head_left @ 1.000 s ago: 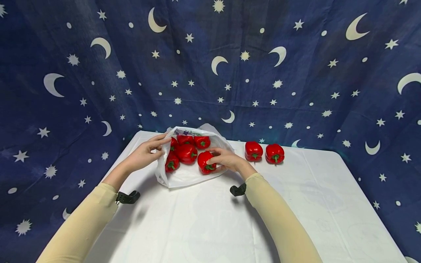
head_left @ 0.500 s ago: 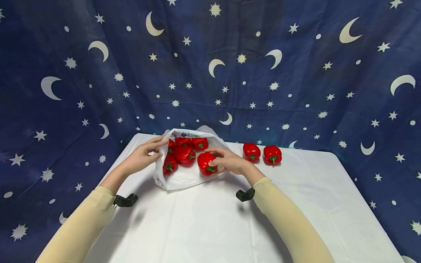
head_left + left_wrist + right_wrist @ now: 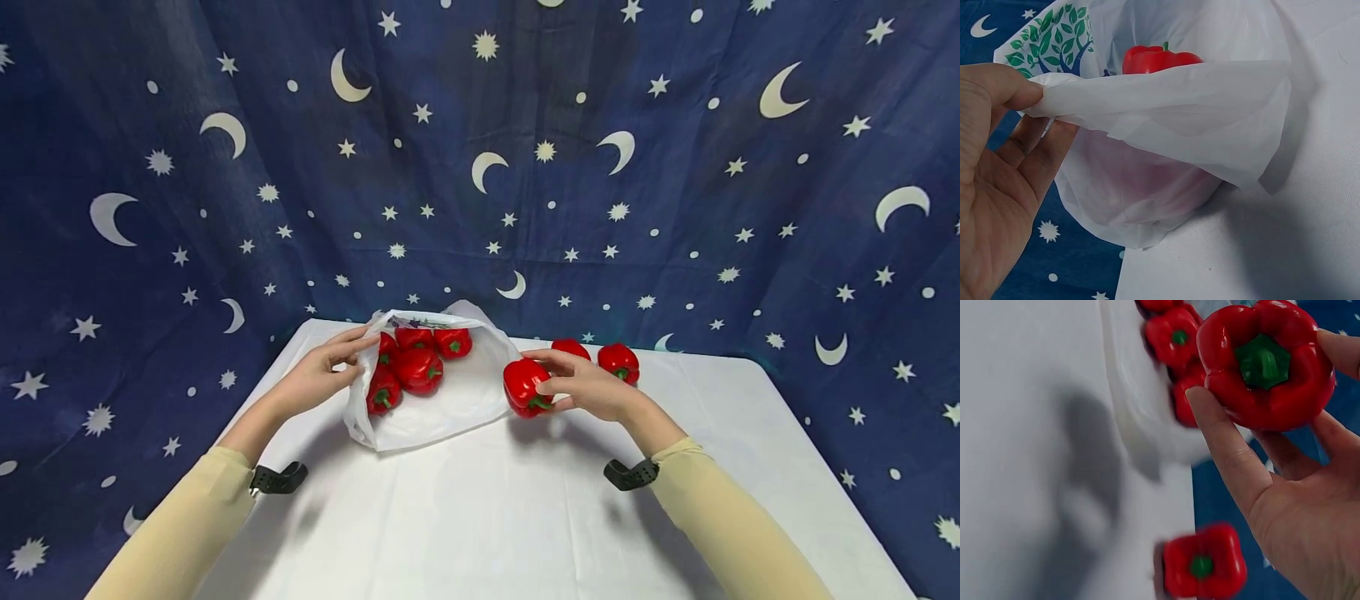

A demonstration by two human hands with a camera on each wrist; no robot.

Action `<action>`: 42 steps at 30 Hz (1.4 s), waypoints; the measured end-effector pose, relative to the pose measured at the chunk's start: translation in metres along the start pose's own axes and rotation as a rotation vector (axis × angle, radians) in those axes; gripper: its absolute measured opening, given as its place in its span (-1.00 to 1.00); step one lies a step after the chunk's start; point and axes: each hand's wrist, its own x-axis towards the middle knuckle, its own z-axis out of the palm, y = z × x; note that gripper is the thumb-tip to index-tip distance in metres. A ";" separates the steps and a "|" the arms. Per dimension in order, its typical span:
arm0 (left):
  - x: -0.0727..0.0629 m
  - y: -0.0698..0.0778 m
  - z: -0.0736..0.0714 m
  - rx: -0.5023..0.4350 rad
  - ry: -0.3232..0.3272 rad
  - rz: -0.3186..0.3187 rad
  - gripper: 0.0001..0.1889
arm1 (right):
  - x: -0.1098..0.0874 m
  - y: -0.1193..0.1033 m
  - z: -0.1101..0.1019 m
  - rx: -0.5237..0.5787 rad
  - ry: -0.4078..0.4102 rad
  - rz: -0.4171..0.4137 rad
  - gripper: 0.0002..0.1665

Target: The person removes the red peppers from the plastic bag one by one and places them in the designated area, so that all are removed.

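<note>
My right hand [image 3: 588,387] grips a red bell pepper [image 3: 525,386], green stem showing, just right of the mouth of a white plastic bag [image 3: 450,421]. In the right wrist view the held pepper [image 3: 1266,362] sits between thumb and fingers, above the table. With my left hand [image 3: 318,375] I pinch the bag's left edge and keep its mouth open. Several red bell peppers [image 3: 418,371] lie inside the bag. From the left wrist, thumb and fingers nip the bag's rim [image 3: 1060,100]; a pepper [image 3: 1160,59] peeks out behind it.
Two more red bell peppers stand at the table's back, right of the bag: one [image 3: 570,348] partly hidden by my right hand, another [image 3: 618,362] beside it. The white-covered table [image 3: 465,517] meets a dark blue curtain [image 3: 450,150] with moons and stars.
My right hand has moved to the right, carrying the bell pepper from inside the bag's mouth to beyond its right edge. The left hand keeps its hold on the bag.
</note>
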 end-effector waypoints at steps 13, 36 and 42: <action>-0.011 -0.006 0.006 0.011 0.000 0.018 -0.50 | -0.061 0.028 -0.071 0.114 0.099 -0.006 -0.12; -0.004 -0.006 0.007 0.019 0.001 0.040 -0.48 | -0.097 0.054 -0.162 0.098 0.419 0.015 -0.21; 0.001 0.000 0.003 0.015 -0.002 0.034 -0.47 | -0.083 0.067 -0.172 0.040 0.490 0.055 -0.13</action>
